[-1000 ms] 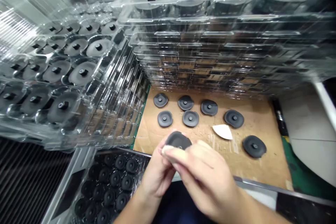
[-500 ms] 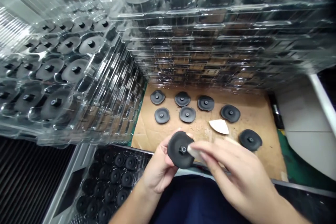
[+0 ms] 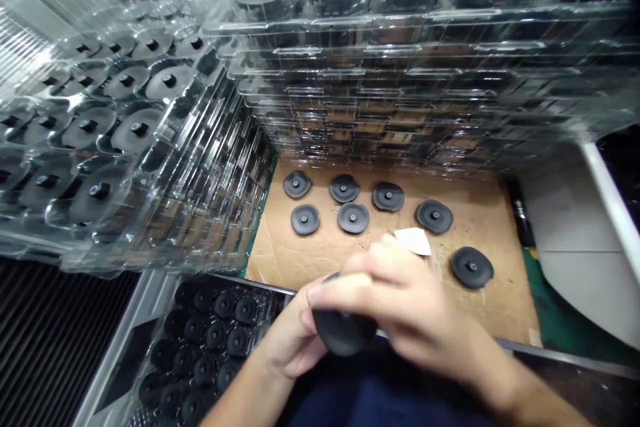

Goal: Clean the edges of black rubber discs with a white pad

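My left hand (image 3: 293, 343) and my right hand (image 3: 400, 310) meet low in the middle of the view, both closed around one black round rubber disc (image 3: 343, 337). The right hand lies over the top of the disc and hides most of it. Beyond my hands, several more black discs (image 3: 353, 217) lie in loose rows on a brown cardboard sheet (image 3: 280, 253). A small white wedge-shaped piece (image 3: 413, 240) lies on the cardboard just past my right hand's fingers.
Tall stacks of clear plastic trays (image 3: 415, 67) holding black discs wall in the cardboard at the back, and another stack (image 3: 115, 127) stands at the left. A tray of small black discs (image 3: 210, 340) sits at lower left. A black marker (image 3: 520, 217) lies at the cardboard's right edge.
The disc was held face up between my hands; it has dropped lower and my right hand has closed over it, hiding its face.
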### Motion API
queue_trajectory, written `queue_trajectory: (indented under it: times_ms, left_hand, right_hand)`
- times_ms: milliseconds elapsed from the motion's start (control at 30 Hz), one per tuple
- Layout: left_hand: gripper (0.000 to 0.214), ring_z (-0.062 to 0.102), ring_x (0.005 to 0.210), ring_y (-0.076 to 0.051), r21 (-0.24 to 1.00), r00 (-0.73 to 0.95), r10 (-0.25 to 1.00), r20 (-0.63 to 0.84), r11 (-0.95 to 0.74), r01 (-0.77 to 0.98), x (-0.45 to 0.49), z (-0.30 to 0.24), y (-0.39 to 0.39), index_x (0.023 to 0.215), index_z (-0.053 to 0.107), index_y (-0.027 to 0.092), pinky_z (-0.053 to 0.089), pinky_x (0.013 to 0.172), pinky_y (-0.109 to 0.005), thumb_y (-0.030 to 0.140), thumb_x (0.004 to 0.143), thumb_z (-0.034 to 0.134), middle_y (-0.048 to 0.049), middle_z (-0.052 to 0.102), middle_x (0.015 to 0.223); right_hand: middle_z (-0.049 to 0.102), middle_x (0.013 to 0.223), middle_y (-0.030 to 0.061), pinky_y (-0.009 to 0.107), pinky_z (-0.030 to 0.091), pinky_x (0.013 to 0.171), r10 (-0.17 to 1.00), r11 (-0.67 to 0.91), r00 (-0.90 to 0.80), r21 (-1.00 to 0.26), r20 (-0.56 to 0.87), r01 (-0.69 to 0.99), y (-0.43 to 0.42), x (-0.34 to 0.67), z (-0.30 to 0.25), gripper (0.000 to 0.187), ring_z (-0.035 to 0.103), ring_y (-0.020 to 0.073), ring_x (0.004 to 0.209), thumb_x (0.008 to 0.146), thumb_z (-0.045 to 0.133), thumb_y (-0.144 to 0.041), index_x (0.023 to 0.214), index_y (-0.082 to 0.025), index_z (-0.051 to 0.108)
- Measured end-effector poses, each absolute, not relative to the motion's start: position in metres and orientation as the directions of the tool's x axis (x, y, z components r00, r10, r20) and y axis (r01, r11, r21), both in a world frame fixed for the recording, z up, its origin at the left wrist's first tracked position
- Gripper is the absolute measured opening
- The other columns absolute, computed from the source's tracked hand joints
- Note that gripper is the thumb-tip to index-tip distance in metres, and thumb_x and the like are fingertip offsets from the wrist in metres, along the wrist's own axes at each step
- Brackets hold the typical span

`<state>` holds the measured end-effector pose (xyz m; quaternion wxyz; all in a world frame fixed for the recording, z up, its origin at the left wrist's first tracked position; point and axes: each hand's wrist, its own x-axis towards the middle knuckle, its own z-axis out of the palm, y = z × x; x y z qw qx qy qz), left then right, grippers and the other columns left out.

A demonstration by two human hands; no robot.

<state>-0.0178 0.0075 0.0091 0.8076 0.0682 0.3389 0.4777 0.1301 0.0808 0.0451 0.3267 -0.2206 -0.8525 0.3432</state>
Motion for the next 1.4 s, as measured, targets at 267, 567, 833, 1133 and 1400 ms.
queue_trajectory:
  times_ms: [267, 567, 833, 1133, 1400]
  left_hand:
    - [0.052, 0.068, 0.091, -0.025, 0.253, 0.335, 0.843, -0.42, 0.463, -0.85, -0.023, 0.003, -0.006, 0.105, 0.066, 0.019, 0.054, 0.079, -0.032, 0.039, 0.059, 0.079, -0.0056, 0.071, 0.101]
    - [0.048, 0.069, 0.086, -0.022, 0.257, 0.344, 0.858, -0.382, 0.456, -0.852, -0.021, 0.0, -0.007, 0.112, 0.063, 0.026, 0.055, 0.071, -0.028, 0.056, 0.074, 0.057, -0.0036, 0.07, 0.104]
    - [0.105, 0.053, 0.113, -0.025, 1.0, -0.138, 0.99, -0.021, 0.022, 0.009, -0.015, 0.004, -0.001, 0.142, 0.011, 0.028, 0.03, 0.105, -0.042, 0.004, 0.061, 0.074, -0.0089, 0.06, 0.116]
    - [0.11, 0.054, 0.112, -0.022, 0.885, 0.065, 0.972, 0.227, -0.234, 0.402, -0.021, 0.0, 0.0, 0.142, -0.004, 0.035, 0.038, 0.1, -0.04, 0.011, 0.067, 0.073, -0.0081, 0.054, 0.121]
    - [0.044, 0.062, 0.061, -0.016, 0.921, 0.026, 0.922, -0.386, 0.387, -0.046, -0.032, -0.005, -0.002, 0.075, 0.071, 0.015, 0.049, 0.061, -0.026, 0.056, 0.074, 0.056, -0.0036, 0.069, 0.065]
  right_hand:
    - [0.066, 0.086, 0.0046, 0.033, 0.051, 0.072, 0.853, 0.282, -0.521, -0.876, 0.041, 0.392, 0.08, 0.138, -0.051, 0.02, 0.062, 0.0179, 0.08, 0.087, 0.05, -0.021, 0.093, -0.022, 0.07]
    - [0.064, 0.09, 0.0067, 0.034, 0.051, 0.078, 0.911, 0.274, -0.39, -0.904, 0.135, 0.327, 0.059, 0.141, -0.051, 0.027, 0.061, 0.0181, 0.087, 0.087, 0.042, -0.015, 0.094, -0.02, 0.067]
    - [0.067, 0.084, 0.0065, 0.028, 0.054, 0.067, 0.93, 0.196, -0.36, -0.928, 0.073, 0.317, 0.041, 0.154, -0.041, 0.022, 0.064, 0.0173, 0.078, 0.088, 0.046, -0.017, 0.09, -0.019, 0.068]
    - [0.063, 0.093, 0.0067, 0.023, 0.05, 0.06, 0.856, 0.403, -0.459, -0.862, 0.237, 0.307, 0.04, 0.169, -0.013, 0.028, 0.059, 0.0139, 0.073, 0.087, 0.051, -0.014, 0.111, -0.022, 0.062]
    - [0.056, 0.057, 0.0021, 0.024, 0.042, 0.05, 0.832, 0.459, -0.481, -0.831, 0.277, 0.315, 0.035, 0.154, -0.019, 0.04, 0.054, 0.0141, 0.053, 0.095, 0.034, -0.036, 0.074, -0.019, 0.063]
